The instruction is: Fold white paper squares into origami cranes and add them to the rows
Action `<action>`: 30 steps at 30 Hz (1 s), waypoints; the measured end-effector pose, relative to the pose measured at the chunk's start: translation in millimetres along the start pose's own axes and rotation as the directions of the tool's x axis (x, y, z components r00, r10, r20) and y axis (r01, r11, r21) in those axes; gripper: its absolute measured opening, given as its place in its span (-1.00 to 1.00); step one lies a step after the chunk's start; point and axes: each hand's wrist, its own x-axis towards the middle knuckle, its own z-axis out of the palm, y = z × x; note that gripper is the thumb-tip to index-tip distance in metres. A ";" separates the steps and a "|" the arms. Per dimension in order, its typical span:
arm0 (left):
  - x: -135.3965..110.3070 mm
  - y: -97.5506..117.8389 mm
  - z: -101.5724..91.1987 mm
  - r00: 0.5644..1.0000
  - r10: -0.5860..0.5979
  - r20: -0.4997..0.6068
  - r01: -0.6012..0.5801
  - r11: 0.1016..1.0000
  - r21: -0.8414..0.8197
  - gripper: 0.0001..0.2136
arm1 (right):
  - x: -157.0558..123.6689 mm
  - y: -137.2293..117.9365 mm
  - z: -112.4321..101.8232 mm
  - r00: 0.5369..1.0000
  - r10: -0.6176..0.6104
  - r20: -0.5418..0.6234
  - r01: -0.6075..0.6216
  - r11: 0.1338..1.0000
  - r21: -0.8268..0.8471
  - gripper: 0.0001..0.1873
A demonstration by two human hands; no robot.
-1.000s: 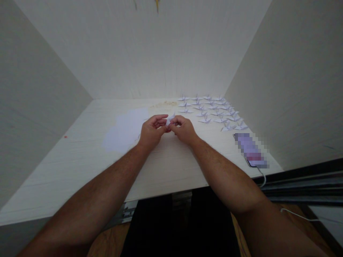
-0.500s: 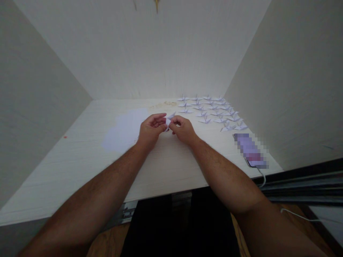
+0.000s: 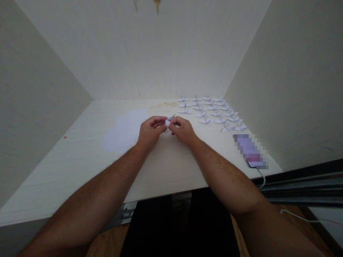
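1. Folded paper piece: small, white, held up over the surface, roughly midway between its left and right edges. It sits in the gap between both hands' fingertips.
2. Long axis: fingers cover part of it, can't fix it fully. One visible point leans toward the surface's far right corner; the body drops back toward the near edge.
3. Left hand: pinching the paper's left side, thumb on the near side, fingers curled behind. Paper lies to its right.
4. Right hand: thumb and index finger pinching the paper's right side. Paper lies to its left.
5. Nearer hand: neither, both touch it. Height above the surface: can't tell.
6. White sheets: flat, just left of the left hand.
7. Paper birds: rows filling the far right corner, beyond the right hand.
8. Phone: by the right edge, cable hanging past the near edge.
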 end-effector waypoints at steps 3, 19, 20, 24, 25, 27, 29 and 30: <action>-0.6 1.7 0.5 1.000 0.005 -0.008 -0.005 1.000 0.011 -0.71 | 0.4 0.3 -0.4 1.000 -0.016 -0.013 0.015 1.000 -0.011 -0.87; -0.8 6.1 1.6 0.997 0.077 0.019 -0.079 0.984 0.158 -0.73 | 1.1 -1.3 -1.9 0.972 -0.209 -0.110 0.184 0.962 -0.199 -0.91; -0.7 5.7 1.8 0.996 0.081 0.026 -0.084 0.985 0.150 -0.71 | 1.7 -2.6 -2.4 0.963 -0.238 -0.127 0.206 0.952 -0.228 -0.91; -0.3 4.6 2.5 0.994 0.104 0.023 -0.106 0.980 0.169 -0.70 | 1.7 -8.2 -3.7 0.967 -0.215 -0.140 0.166 0.941 -0.296 -0.94; 0.1 4.0 2.5 0.993 0.115 0.020 -0.117 0.976 0.181 -0.71 | 0.9 -9.2 -3.5 0.974 -0.190 -0.128 0.146 0.945 -0.293 -0.95; 1.2 1.9 2.1 0.990 0.141 0.020 -0.142 0.973 0.179 -0.71 | -1.0 -10.2 -2.7 0.985 -0.143 -0.093 0.115 0.961 -0.253 -0.94; 2.7 -0.7 1.3 0.989 0.144 0.026 -0.147 0.979 0.140 -0.69 | -3.0 -10.1 -1.4 0.993 -0.104 -0.052 0.093 0.978 -0.187 -0.91; 3.4 -2.0 0.8 0.991 0.134 0.027 -0.137 0.984 0.116 -0.68 | -3.7 -9.8 -0.8 0.995 -0.087 -0.037 0.081 0.984 -0.157 -0.90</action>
